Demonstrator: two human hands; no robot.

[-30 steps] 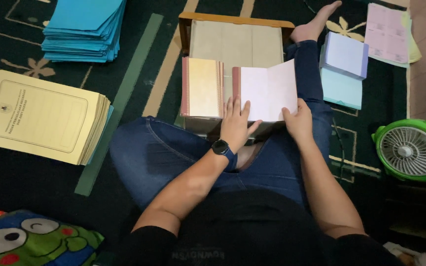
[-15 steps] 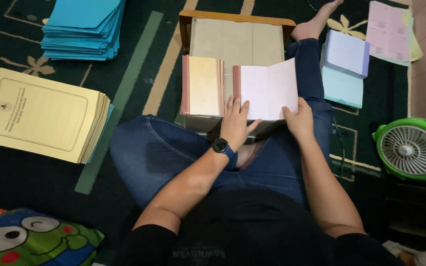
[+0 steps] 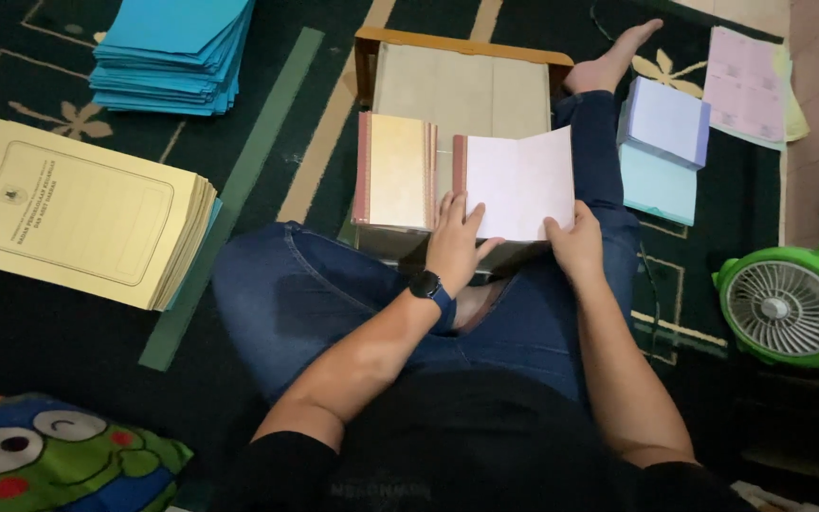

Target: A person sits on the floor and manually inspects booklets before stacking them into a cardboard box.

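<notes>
Pink sheet lies under both hands' fingers.

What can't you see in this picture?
- Head view: what the open pink booklet rests on, covered by both hands (left hand, right hand).
- The writing on the yellow folders, too small.
- The cartoon cushion, cut by the bottom edge.
- The green fan, cut by the right edge.

Pale pink open booklet; gold-covered stack with red spine; yellow folders; blue folders; lilac sheets; green fan; dark green carpet with cream floral lines.
</notes>
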